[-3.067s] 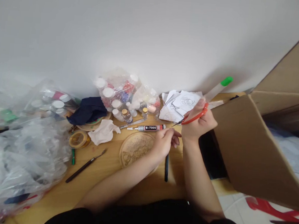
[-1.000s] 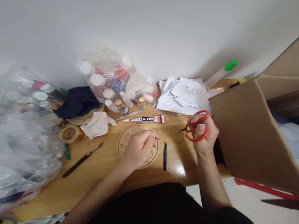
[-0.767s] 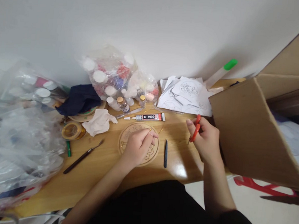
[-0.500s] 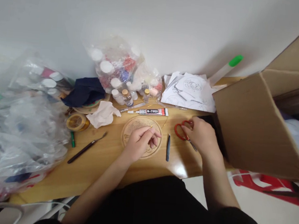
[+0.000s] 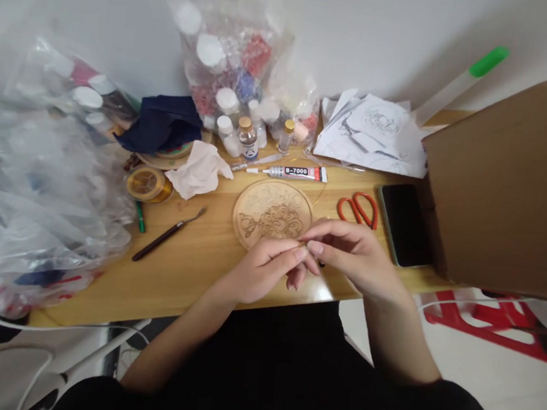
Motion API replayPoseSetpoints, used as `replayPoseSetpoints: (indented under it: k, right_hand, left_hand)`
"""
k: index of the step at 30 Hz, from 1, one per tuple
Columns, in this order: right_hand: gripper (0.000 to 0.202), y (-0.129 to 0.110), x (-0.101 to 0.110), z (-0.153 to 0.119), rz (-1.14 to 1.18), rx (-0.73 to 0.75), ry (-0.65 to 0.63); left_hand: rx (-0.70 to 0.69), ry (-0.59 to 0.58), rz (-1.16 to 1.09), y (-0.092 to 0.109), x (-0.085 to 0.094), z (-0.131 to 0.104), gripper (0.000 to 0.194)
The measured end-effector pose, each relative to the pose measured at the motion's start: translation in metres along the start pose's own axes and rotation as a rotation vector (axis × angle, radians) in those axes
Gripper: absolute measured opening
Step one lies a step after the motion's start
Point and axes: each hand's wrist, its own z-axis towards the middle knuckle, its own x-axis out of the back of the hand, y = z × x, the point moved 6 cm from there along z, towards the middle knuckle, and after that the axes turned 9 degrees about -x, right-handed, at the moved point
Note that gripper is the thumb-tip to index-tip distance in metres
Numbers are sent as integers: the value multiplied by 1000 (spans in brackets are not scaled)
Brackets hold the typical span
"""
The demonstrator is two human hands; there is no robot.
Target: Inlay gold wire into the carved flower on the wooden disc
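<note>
Wooden surface [image 5: 192, 274] carries the clutter; cardboard box [image 5: 507, 185] stands at 3 o'clock of the work area, and clear plastic bags [image 5: 40, 212] pile up at 9 o'clock. Change since half a second ago: the red scissors [image 5: 359, 208] have left the right hand and now lie flat on the surface, just beside a dark phone [image 5: 404, 225], at about 2 o'clock from the hands. The right hand [image 5: 354, 259] has come across to meet the left hand [image 5: 266, 271] at the near edge of the carved wooden disc [image 5: 273, 212]. Both hands are partly curled, fingertips pinched together and touching; something very thin may sit between them, but it is too fine to make out, so the hold cannot be confirmed. Judgement: cutting is over and fine fingertip work at the disc is in hand. The disc lies at 12 o'clock of the hands, flat, carved face up. Glue tube [image 5: 295, 172] lies beyond it, near the small bottles [image 5: 248, 136]. Wire spool [image 5: 146, 183] and a dark-handled pick [image 5: 167, 234] rest toward 10 o'clock, untouched.
</note>
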Motion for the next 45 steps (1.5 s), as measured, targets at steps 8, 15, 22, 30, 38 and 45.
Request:
replayPoseSetpoints:
  k: [8, 15, 22, 30, 38, 45]
  right_hand:
    - [12, -2, 1, -4, -129, 36, 69]
    - [5, 1, 3, -2, -141, 63, 139]
    - [3, -1, 4, -3, -222, 112, 180]
    - [6, -1, 5, -4, -271, 170, 226]
    - [7, 8, 5, -2, -124, 263, 54]
    - [17, -8, 2, -9, -241, 407, 36]
  left_hand:
    - [8, -55, 17, 3, -4, -13, 34]
    - [41, -49, -51, 1, -5, -13, 35]
    - [91, -50, -175, -4, -9, -12, 35]
    - [140, -35, -190, -6, -10, -9, 38]
    - [162, -154, -315, -3, -22, -11, 39]
    - [185, -211, -415, 2, -30, -11, 38]
